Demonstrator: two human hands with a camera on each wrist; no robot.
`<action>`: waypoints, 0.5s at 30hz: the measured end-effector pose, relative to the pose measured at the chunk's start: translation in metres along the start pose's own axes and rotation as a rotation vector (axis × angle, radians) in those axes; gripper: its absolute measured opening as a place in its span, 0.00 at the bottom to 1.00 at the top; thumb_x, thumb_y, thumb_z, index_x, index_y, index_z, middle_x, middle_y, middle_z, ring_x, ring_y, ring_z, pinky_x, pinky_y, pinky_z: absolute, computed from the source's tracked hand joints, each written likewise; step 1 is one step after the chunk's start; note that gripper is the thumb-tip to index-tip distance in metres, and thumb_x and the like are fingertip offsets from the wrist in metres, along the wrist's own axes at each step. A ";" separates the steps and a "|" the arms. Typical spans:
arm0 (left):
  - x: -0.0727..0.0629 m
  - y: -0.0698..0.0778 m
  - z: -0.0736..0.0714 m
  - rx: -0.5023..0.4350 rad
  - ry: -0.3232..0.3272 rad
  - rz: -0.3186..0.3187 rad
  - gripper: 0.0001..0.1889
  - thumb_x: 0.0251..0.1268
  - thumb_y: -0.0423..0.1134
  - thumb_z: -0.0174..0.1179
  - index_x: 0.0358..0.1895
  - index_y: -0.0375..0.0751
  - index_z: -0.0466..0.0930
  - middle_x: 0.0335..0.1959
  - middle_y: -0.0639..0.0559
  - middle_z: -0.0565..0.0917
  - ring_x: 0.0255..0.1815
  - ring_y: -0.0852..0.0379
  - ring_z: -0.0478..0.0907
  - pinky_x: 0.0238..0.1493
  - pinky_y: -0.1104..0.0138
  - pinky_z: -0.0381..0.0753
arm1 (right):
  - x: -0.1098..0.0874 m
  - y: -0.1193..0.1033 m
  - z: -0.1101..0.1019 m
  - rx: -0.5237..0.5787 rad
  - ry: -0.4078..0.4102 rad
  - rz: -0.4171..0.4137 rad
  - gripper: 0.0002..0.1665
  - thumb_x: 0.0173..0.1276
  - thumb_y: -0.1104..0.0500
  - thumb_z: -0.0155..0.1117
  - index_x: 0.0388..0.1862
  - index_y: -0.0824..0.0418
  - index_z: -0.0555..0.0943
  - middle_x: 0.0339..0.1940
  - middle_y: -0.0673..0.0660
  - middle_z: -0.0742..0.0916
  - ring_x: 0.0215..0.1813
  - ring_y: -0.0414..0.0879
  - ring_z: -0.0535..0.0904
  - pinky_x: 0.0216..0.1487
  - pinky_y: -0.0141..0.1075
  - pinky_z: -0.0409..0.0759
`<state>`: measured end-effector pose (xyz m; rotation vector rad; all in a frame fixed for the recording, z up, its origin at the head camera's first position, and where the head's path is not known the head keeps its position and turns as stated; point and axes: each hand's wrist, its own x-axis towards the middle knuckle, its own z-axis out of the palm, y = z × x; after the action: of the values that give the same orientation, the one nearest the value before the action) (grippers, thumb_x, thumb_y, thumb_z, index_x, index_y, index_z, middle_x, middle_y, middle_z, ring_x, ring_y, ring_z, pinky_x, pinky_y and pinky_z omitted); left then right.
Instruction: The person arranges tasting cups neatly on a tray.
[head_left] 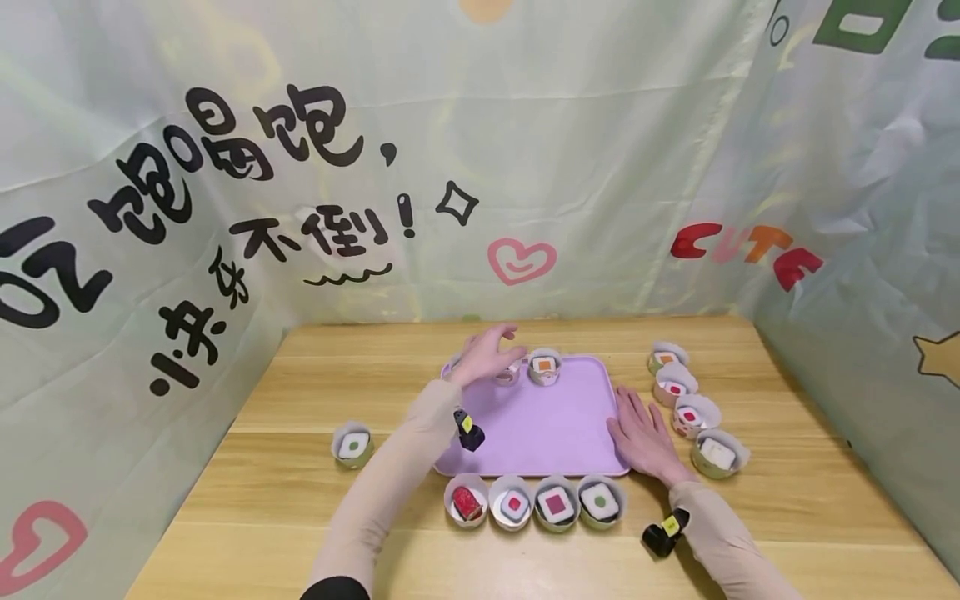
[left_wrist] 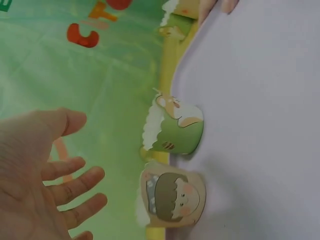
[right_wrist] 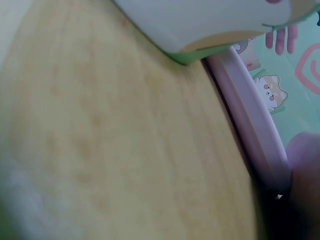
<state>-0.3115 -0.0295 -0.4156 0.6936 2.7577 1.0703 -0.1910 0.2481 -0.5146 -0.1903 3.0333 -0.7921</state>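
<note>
A purple tray (head_left: 555, 425) lies on the wooden table. Over its far left part my left hand (head_left: 491, 354) hovers with fingers spread and nothing in them. Just beneath and beside that hand stands a paper cup with a printed child's face (left_wrist: 185, 200); the hand partly hides it in the head view. To its right on the tray is a green paper cup (left_wrist: 185, 130) holding a white sushi-like piece with an orange middle (head_left: 544, 367). My right hand (head_left: 643, 433) rests flat at the tray's right edge, fingers straight. Another cup at the tray's far left is mostly hidden behind my left hand.
In front of the tray stands a row of several filled paper cups (head_left: 556, 505). More cups (head_left: 688, 417) line up right of my right hand. A single cup (head_left: 352, 446) stands at the left. Printed cloth (head_left: 600, 167) closes off the back and sides.
</note>
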 end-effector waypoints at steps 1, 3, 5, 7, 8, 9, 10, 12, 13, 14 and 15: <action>-0.003 -0.002 -0.001 0.005 0.021 0.003 0.30 0.73 0.48 0.58 0.73 0.39 0.67 0.67 0.39 0.78 0.70 0.39 0.72 0.79 0.44 0.53 | 0.000 0.000 0.000 -0.002 -0.001 -0.001 0.36 0.82 0.55 0.39 0.79 0.76 0.49 0.81 0.73 0.55 0.82 0.70 0.45 0.80 0.65 0.35; -0.010 -0.006 -0.004 0.002 0.057 -0.004 0.30 0.72 0.47 0.58 0.73 0.39 0.68 0.67 0.39 0.78 0.70 0.38 0.72 0.79 0.45 0.56 | 0.000 0.000 0.001 -0.003 0.000 -0.004 0.36 0.82 0.55 0.39 0.79 0.76 0.49 0.81 0.73 0.55 0.82 0.70 0.45 0.80 0.65 0.35; -0.017 -0.010 -0.007 -0.004 0.088 -0.020 0.30 0.72 0.47 0.58 0.73 0.39 0.68 0.67 0.39 0.78 0.70 0.38 0.72 0.77 0.45 0.60 | 0.001 0.000 0.001 0.005 0.007 -0.007 0.36 0.81 0.55 0.40 0.79 0.76 0.50 0.81 0.74 0.55 0.82 0.71 0.45 0.80 0.65 0.35; -0.025 -0.013 -0.010 -0.024 0.111 -0.039 0.30 0.72 0.47 0.58 0.73 0.39 0.67 0.68 0.38 0.77 0.69 0.39 0.73 0.76 0.46 0.63 | 0.001 0.000 0.001 0.012 0.014 -0.012 0.36 0.81 0.55 0.40 0.78 0.76 0.50 0.81 0.74 0.55 0.82 0.71 0.45 0.79 0.65 0.36; -0.030 -0.014 -0.012 -0.036 0.116 -0.049 0.30 0.72 0.46 0.58 0.73 0.39 0.67 0.69 0.38 0.76 0.70 0.39 0.72 0.76 0.46 0.64 | 0.000 0.000 0.001 0.016 0.016 -0.014 0.36 0.81 0.55 0.40 0.78 0.77 0.50 0.81 0.75 0.55 0.82 0.71 0.45 0.79 0.66 0.36; -0.034 -0.015 -0.015 -0.050 0.122 -0.053 0.31 0.72 0.46 0.58 0.73 0.38 0.66 0.70 0.38 0.75 0.71 0.39 0.72 0.76 0.46 0.64 | 0.000 0.001 0.001 0.016 0.018 -0.016 0.36 0.81 0.55 0.40 0.78 0.77 0.50 0.81 0.75 0.55 0.82 0.71 0.46 0.79 0.66 0.36; -0.038 -0.016 -0.017 -0.066 0.126 -0.059 0.31 0.71 0.45 0.59 0.74 0.38 0.66 0.71 0.37 0.73 0.72 0.38 0.70 0.76 0.46 0.64 | 0.000 0.000 0.001 0.014 0.017 -0.014 0.36 0.81 0.55 0.40 0.78 0.76 0.50 0.81 0.75 0.55 0.82 0.71 0.46 0.79 0.65 0.36; -0.046 -0.019 -0.020 -0.100 0.137 -0.058 0.32 0.71 0.44 0.59 0.74 0.35 0.64 0.73 0.35 0.70 0.74 0.37 0.68 0.77 0.45 0.64 | 0.000 0.000 0.000 0.007 0.010 -0.014 0.36 0.81 0.55 0.40 0.78 0.76 0.50 0.81 0.74 0.55 0.82 0.71 0.45 0.79 0.65 0.36; -0.050 -0.021 -0.022 -0.118 0.141 -0.057 0.33 0.70 0.43 0.59 0.74 0.33 0.64 0.73 0.34 0.69 0.75 0.36 0.66 0.77 0.45 0.63 | 0.000 0.000 0.000 0.002 0.006 -0.011 0.36 0.82 0.55 0.40 0.79 0.76 0.50 0.81 0.74 0.55 0.82 0.71 0.45 0.80 0.65 0.36; -0.053 -0.024 -0.023 -0.131 0.145 -0.052 0.33 0.70 0.43 0.59 0.74 0.32 0.63 0.73 0.33 0.68 0.74 0.36 0.66 0.76 0.44 0.64 | 0.000 0.000 0.001 -0.002 0.003 -0.009 0.36 0.82 0.55 0.39 0.79 0.76 0.50 0.81 0.74 0.55 0.82 0.71 0.45 0.80 0.65 0.36; -0.057 -0.026 -0.023 -0.140 0.147 -0.050 0.34 0.69 0.43 0.59 0.73 0.30 0.63 0.73 0.32 0.67 0.73 0.35 0.66 0.76 0.43 0.65 | 0.000 0.001 0.001 -0.006 0.000 -0.008 0.36 0.82 0.55 0.39 0.79 0.76 0.50 0.81 0.74 0.55 0.82 0.71 0.45 0.80 0.65 0.36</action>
<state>-0.2764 -0.0864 -0.4193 0.5448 2.7683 1.3383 -0.1912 0.2483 -0.5157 -0.2020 3.0372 -0.7844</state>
